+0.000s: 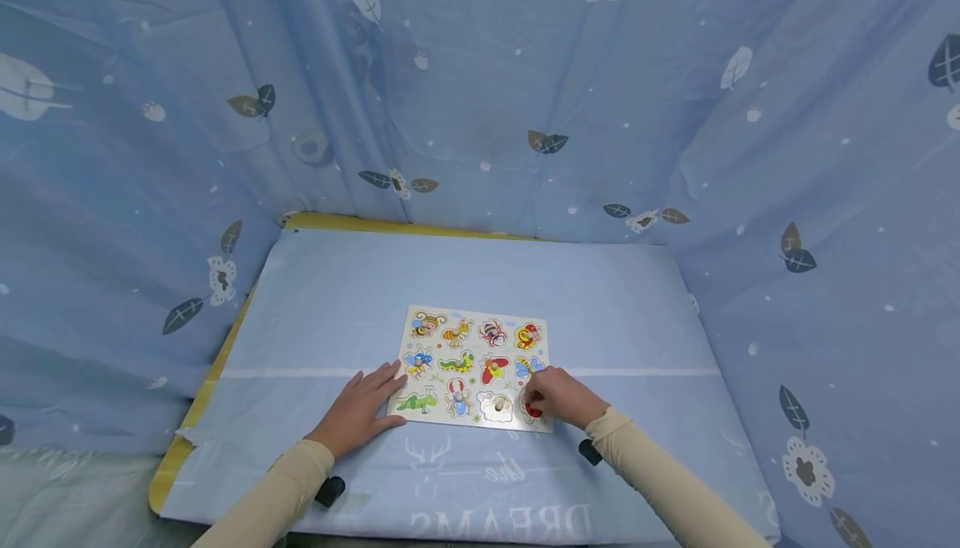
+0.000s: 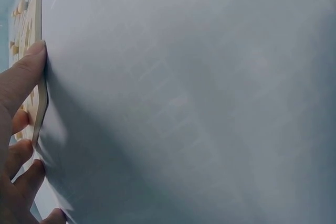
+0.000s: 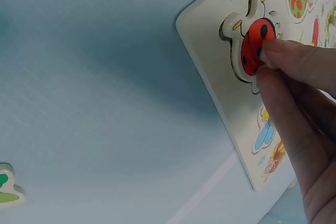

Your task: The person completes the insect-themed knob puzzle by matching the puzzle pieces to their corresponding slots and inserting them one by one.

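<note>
A wooden peg puzzle board (image 1: 442,424) with several colourful insect pieces lies in front of me. My right hand (image 1: 558,396) is at its near right corner. Thumb and index finger pinch the knob of a red ladybug piece (image 3: 251,51), which sits over its matching recess; the recess edge shows around the piece in the right wrist view. My left hand (image 1: 363,410) rests flat with spread fingers at the board's left side. Its fingertips touch the board's edge. Beside the ladybug, a pale recess (image 1: 497,406) shows in the near row.
A light blue cloth with printed letters covers the table (image 1: 322,298). A loose green piece (image 3: 8,187) lies on the cloth, partly cut off in the right wrist view. Blue patterned curtains (image 1: 480,98) hang behind and at both sides.
</note>
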{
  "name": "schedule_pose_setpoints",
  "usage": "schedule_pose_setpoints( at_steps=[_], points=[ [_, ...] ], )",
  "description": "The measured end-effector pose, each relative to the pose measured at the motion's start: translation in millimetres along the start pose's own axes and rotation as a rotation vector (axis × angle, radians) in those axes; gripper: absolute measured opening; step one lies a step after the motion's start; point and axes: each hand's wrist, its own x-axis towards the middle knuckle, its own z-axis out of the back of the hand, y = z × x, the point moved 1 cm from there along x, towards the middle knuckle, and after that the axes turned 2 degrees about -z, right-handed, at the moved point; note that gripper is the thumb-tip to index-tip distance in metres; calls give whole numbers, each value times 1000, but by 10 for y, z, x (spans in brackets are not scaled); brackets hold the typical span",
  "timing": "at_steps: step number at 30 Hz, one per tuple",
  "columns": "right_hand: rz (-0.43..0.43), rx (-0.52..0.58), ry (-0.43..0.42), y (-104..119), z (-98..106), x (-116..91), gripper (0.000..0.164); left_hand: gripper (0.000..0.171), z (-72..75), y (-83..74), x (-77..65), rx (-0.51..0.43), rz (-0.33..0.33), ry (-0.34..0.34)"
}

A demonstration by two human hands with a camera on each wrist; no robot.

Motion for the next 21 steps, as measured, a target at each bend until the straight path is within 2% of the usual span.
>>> schedule_pose_setpoints(
  at_steps=[7,16,21],
  points=[
    [-9,-2,-5,-30,-44,30,5,82,-21,28,5,14,4,6],
    [-28,1,45,34,4,52,15,82,-22,-6,7,-1,-5,1],
    [-58,3,47,17,-24,80,8,82,-31,15,3,0,-2,5]
  ],
)
